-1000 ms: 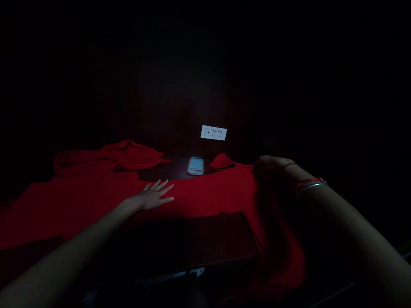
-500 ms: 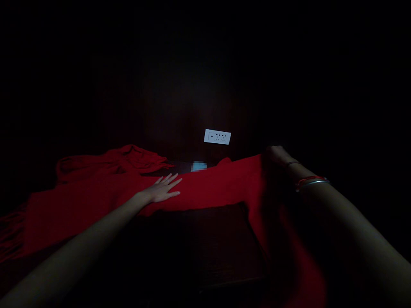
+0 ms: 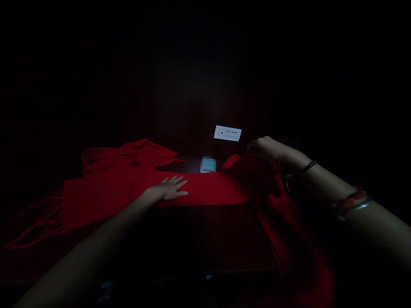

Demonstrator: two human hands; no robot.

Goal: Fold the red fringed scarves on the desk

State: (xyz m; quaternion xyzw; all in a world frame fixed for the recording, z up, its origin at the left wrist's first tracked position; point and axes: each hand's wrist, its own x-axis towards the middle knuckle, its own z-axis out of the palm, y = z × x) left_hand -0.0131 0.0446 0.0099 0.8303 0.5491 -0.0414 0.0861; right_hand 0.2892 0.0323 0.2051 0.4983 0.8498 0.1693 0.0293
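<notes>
A long red scarf (image 3: 208, 188) lies stretched across a dark wooden table (image 3: 218, 239). Its fringed end is at the left, and the rest hangs over the right edge of the table. My left hand (image 3: 171, 188) presses flat on the scarf, fingers spread, a ring on one of them. At the far right of the table my right hand (image 3: 266, 147) is closed with curled fingers at the scarf's upper edge; shadow hides part of the grip. More red fabric (image 3: 131, 152) is bunched behind the scarf at the left.
A small pale blue, blurred-out object (image 3: 208, 164) rests behind the scarf. Near it lies a small rolled bit of red fabric (image 3: 231, 161). A white wall socket (image 3: 227, 133) is above the table's back. The surroundings are very dark.
My right hand has moved a little left and the scarf's raised right part has sunk lower into shadow. My left hand stays flat on the scarf. The view has shifted slightly.
</notes>
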